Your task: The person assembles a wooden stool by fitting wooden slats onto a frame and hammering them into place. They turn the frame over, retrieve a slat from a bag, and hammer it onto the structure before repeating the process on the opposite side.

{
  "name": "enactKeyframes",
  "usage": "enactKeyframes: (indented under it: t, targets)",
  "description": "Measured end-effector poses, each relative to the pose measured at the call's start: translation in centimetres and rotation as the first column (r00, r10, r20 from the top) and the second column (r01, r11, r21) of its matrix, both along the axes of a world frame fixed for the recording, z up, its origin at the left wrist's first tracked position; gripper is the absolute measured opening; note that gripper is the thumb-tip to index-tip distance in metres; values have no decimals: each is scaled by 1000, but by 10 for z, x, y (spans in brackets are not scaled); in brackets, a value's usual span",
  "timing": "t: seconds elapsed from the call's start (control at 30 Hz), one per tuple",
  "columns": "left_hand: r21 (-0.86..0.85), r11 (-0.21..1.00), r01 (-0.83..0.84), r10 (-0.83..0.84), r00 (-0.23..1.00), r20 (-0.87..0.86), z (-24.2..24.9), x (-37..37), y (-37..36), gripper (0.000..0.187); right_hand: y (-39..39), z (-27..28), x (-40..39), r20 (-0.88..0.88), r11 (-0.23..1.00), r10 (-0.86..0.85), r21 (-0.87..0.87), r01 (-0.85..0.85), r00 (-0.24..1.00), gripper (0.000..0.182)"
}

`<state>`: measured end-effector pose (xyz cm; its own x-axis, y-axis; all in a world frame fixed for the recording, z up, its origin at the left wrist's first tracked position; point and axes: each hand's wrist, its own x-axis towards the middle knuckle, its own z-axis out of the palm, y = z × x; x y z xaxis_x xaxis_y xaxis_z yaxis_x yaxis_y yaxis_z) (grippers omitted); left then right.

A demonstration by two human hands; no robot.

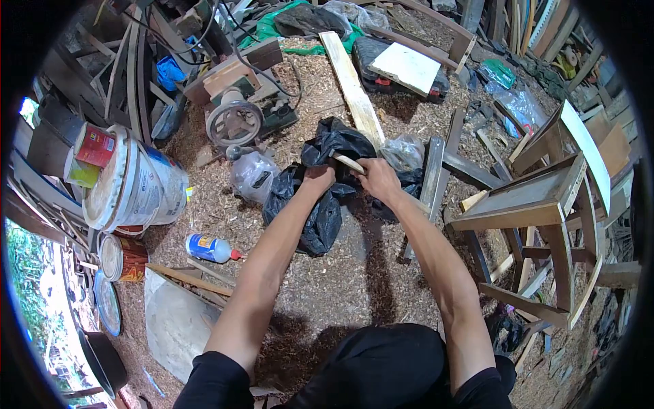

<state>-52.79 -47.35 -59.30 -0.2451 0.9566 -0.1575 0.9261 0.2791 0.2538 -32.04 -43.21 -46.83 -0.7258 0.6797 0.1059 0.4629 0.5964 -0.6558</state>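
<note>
A crumpled black plastic bag (320, 221) sits on the sawdust-covered floor in front of me, its upper part bunched up. At its opening, my left hand (319, 178) is closed on the plastic; its fingertips are partly hidden. My right hand (380, 180) is closed around the near end of a short, pale, curved piece of wood (349, 163). The wood slants up and left across the bag's mouth, close to the left hand. What lies inside the bag cannot be seen.
Left stand a large white bucket (153, 184), a paint can (121, 258) and a glue bottle (210, 248). A machine with a handwheel (235, 125) is beyond them. A long plank (351, 85) lies ahead. To the right is a wooden chair (545, 204) on its side.
</note>
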Motion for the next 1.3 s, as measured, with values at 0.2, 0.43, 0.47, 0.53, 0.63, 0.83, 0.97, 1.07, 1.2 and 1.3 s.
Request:
enactKeyframes:
  t: [0.2,0.43,0.47,0.53,0.63,0.83,0.97,1.07,1.2,1.3]
  targets:
    - [378,925,-39,0,995,103,77,26,-38,20,-1,33,16,9,999,22,36,-23,1000,12]
    - [494,869,-21,-88,977,196,190,69,-66,16,-9,118,36,22,1000,-19,6,18,1000,22]
    - [517,854,-55,-109,954,280,216,82,-69,17,-11,126,40,-9,1000,-16,22,16,1000,25]
    - [552,830,-84,-197,880,432,250,105,-68,18,-28,167,56,-38,998,-56,29,57,998,26]
    - [561,816,-140,-255,784,566,296,146,-64,19,-47,216,96,-215,980,-119,131,149,969,17]
    - [604,797,3,-558,386,734,359,245,-27,8,-59,303,201,-195,878,-419,162,451,887,18]
    - [545,811,213,-585,281,760,402,318,-17,12,-69,331,294,-248,853,-506,-1,522,826,19]
    - [546,767,336,-617,151,772,416,381,-13,15,-83,347,354,-172,750,-659,-76,657,732,21]
    - [489,741,460,-561,24,828,421,448,-29,28,-113,345,417,-158,625,-779,-121,771,607,25]
    - [529,661,532,-631,13,775,391,473,-36,24,-141,305,456,-183,482,-866,-56,875,465,26]
